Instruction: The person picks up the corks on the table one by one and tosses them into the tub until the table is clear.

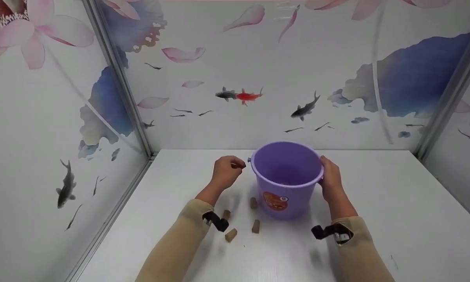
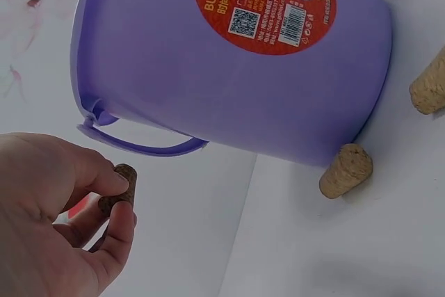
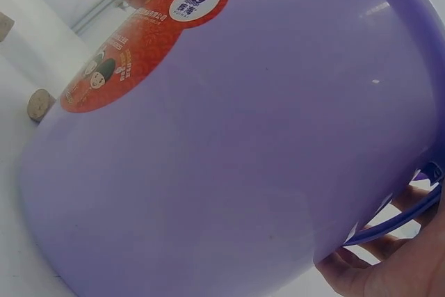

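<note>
My left hand (image 1: 225, 172) pinches a small tapered cork (image 2: 126, 174) between thumb and fingers, just left of the bucket's rim. The purple plastic bucket (image 1: 307, 196) stands upright on the table and bears a red label (image 2: 268, 33). On its far right side my right hand (image 1: 332, 176) holds the bucket close under the rim, with the fingers behind the bucket's handle (image 3: 400, 220). Several more corks lie on the table left of the bucket, one cork (image 2: 346, 172) right by its base. Most of the bucket's inside bottom is hidden by its front wall.
The white table (image 1: 395, 203) meets a back wall (image 1: 219, 133) printed with fish and petals. A side panel (image 1: 27, 137) rises at the left. Loose corks (image 1: 231, 235) lie near my left forearm, and each wrist wears a small black camera (image 1: 220, 224).
</note>
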Tool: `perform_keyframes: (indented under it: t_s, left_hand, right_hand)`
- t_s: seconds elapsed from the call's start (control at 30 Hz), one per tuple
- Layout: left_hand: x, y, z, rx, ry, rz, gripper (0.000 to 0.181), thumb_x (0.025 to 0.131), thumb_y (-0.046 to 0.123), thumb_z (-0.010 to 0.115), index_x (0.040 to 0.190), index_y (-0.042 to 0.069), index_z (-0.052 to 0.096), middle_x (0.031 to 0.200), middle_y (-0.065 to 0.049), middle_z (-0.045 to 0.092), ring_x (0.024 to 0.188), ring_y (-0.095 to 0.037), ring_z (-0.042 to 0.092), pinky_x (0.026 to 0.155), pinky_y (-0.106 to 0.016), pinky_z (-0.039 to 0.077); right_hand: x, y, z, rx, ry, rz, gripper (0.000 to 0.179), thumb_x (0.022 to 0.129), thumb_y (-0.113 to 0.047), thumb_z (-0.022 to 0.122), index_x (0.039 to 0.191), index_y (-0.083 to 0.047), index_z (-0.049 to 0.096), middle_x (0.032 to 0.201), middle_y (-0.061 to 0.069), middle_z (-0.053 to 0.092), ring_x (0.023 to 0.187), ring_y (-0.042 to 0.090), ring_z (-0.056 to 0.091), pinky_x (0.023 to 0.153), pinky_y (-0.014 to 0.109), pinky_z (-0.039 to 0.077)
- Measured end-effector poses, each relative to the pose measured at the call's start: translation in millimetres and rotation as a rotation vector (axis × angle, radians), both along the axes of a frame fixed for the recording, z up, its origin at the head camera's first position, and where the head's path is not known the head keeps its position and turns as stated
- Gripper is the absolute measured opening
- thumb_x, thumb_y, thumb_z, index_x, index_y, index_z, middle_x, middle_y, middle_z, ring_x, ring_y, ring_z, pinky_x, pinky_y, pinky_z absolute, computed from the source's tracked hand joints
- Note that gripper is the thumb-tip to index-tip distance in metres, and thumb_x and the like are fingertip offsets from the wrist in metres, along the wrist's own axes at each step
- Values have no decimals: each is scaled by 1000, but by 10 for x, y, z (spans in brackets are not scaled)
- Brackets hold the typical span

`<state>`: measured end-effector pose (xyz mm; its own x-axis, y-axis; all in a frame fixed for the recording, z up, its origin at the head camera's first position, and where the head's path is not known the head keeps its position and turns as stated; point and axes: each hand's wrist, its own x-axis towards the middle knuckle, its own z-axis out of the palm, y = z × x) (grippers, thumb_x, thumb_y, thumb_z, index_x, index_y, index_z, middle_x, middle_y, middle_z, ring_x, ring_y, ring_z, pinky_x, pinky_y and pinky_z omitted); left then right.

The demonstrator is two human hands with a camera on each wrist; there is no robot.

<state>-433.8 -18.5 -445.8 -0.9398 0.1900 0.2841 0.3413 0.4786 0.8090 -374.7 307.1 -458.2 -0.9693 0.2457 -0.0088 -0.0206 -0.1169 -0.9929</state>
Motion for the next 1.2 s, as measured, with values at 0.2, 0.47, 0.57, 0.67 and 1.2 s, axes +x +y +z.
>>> perform_keyframes:
  t_s: [0.2, 0.47, 0.57, 0.67, 1.2]
  left_hand:
    - [-68, 83, 65, -26, 36, -5, 23, 89, -6, 65, 100, 5, 81, 105, -11, 81, 103, -27, 77, 85, -38, 64]
    - [-90, 101, 190, -44, 79, 28, 21, 88, -5, 65, 97, 6, 81, 100, -9, 80, 97, -23, 76, 83, -37, 62]
    - [-91, 98, 256, -46, 91, 37, 21, 87, -4, 65, 97, 6, 81, 100, -10, 80, 97, -25, 75, 84, -39, 62]
    - [-81, 89, 314, -50, 98, 37, 21, 88, -4, 66, 98, 7, 81, 101, -10, 80, 99, -26, 75, 86, -41, 62]
    - [-87, 181, 545, -84, 124, -9, 22, 91, -2, 64, 102, 8, 81, 105, -9, 79, 105, -27, 74, 90, -42, 61]
  right_hand:
    - [-4, 11, -12, 3, -10, 1, 50, 114, -37, 31, 135, 0, 57, 113, -4, 62, 113, 14, 58, 106, 34, 51]
    - [-23, -24, 1, 8, -14, -9, 50, 114, -36, 31, 138, 0, 56, 114, -6, 63, 110, 9, 59, 97, 26, 53]
    - [-27, -23, 0, 5, -7, -11, 50, 114, -36, 32, 137, -1, 58, 113, -7, 63, 109, 9, 59, 94, 24, 54]
    - [-29, -18, -1, 1, -6, -15, 47, 113, -36, 33, 132, -2, 59, 110, -7, 63, 107, 10, 59, 93, 25, 55]
    - [-47, -1, -15, -11, -12, -8, 42, 113, -35, 32, 118, -5, 62, 105, -6, 62, 106, 12, 59, 98, 30, 54]
